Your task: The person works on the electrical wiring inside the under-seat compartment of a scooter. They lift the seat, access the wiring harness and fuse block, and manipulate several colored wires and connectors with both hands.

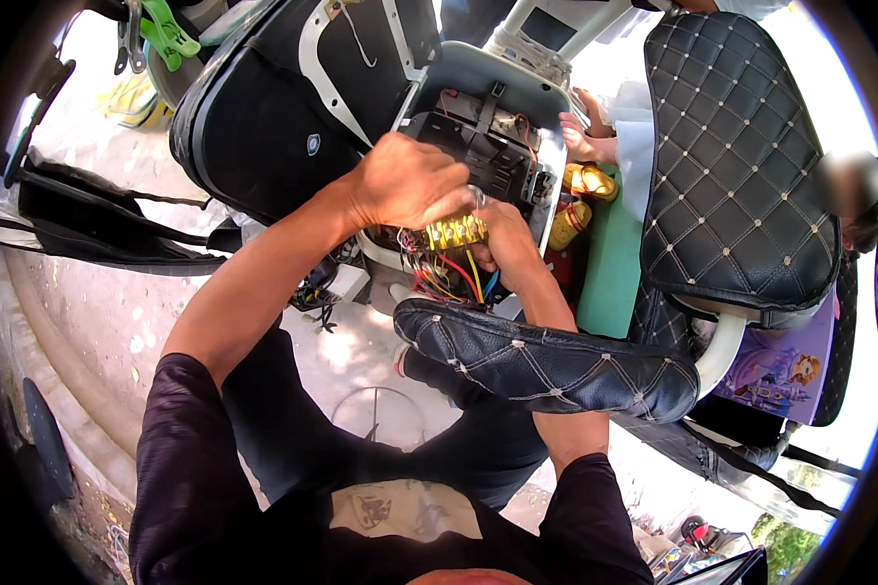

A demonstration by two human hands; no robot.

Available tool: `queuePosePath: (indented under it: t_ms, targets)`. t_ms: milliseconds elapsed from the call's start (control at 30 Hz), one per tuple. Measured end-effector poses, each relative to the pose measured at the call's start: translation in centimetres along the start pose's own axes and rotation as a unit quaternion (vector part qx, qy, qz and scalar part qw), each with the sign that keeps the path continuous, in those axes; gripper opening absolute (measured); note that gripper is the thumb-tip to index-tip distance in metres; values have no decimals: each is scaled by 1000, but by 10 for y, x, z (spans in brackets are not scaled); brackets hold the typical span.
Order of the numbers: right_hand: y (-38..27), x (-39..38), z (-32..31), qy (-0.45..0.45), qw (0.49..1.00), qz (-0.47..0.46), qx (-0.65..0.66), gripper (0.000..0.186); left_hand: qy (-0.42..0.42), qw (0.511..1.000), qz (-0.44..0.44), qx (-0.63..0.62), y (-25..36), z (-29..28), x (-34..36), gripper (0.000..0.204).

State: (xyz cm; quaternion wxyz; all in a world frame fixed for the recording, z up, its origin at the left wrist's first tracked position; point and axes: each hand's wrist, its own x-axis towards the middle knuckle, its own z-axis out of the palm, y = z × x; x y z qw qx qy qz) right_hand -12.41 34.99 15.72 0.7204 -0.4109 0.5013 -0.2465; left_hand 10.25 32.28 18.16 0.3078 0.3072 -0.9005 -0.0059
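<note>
My left hand point(410, 180) is closed, knuckles up, above a yellow ribbed terminal block point(457, 232). A small shiny bit shows by its fingertips, but what it grips is hidden. Coming from the right, my right hand point(502, 234) is closed around the right end of the block, fingers curled beneath it. Red, yellow, blue and white wires point(449, 276) run from the block. Both hands are over the near end of an open grey storage compartment point(556, 107) of a scooter-like vehicle. Inside it, beyond my hands, lies a black boxy part point(483, 146) with a strap.
A black seat point(263, 117) with a white metal frame is tipped up at the left. A quilted black armrest point(546, 356) crosses over my right forearm. A quilted backrest point(741, 156) stands at the right. Another person's bare foot point(585, 141) is near yellow shoes point(588, 181).
</note>
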Motion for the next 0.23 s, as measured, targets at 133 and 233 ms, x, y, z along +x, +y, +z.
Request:
queuePosePath:
  t_ms: [133, 233]
  targets:
    - [0, 3, 2, 20, 995, -47, -89, 29, 28, 974, -214, -72, 24, -39, -15, 34]
    - [13, 19, -5, 35, 986, -63, -150, 38, -17, 967, -244, -66, 38, -58, -48, 32]
